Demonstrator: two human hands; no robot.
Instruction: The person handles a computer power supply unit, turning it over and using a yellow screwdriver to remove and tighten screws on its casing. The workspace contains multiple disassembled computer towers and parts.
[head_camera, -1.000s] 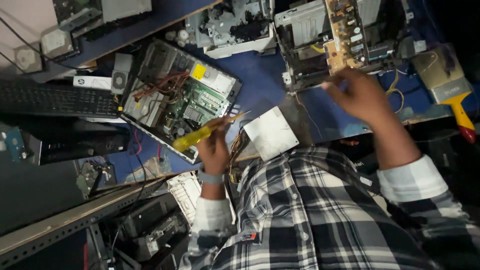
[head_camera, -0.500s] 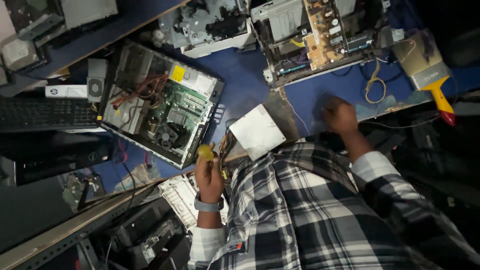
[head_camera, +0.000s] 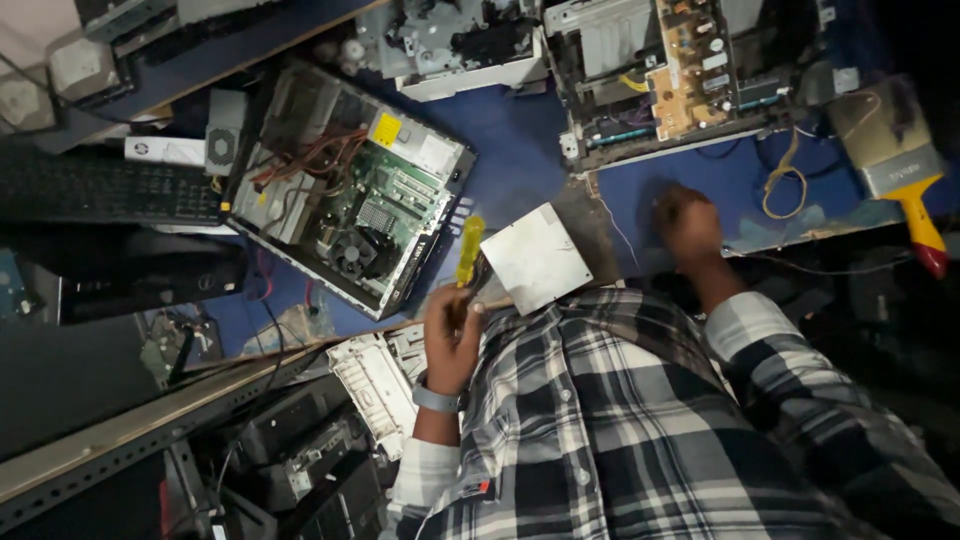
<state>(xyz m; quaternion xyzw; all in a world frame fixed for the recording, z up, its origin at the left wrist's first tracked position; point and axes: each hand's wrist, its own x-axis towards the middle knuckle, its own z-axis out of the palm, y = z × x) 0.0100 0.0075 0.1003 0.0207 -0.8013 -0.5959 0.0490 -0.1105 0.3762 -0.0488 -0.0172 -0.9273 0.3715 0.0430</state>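
My left hand (head_camera: 450, 335), with a grey band on its wrist, is closed around a yellow-handled screwdriver (head_camera: 468, 250) that points up toward the open computer case (head_camera: 350, 215). The case lies on the blue table (head_camera: 520, 140) with its board, fan and cables exposed. A flat grey metal box (head_camera: 535, 258) sits just right of the screwdriver. My right hand (head_camera: 688, 225) rests on the blue table below a dismantled printer (head_camera: 690, 65) with a tan circuit board. That hand is blurred and its fingers look curled; I see nothing in it.
A wide paint brush (head_camera: 900, 170) with a yellow and red handle lies at the far right beside a yellow wire loop (head_camera: 785, 175). A black keyboard (head_camera: 100, 185) is at the left, another stripped machine (head_camera: 450, 45) at the top, a white plastic panel (head_camera: 375, 380) below the table edge.
My right hand has drawn back from the dismantled printer to the table near my body. My left hand has swung the screwdriver from lying sideways to pointing up.
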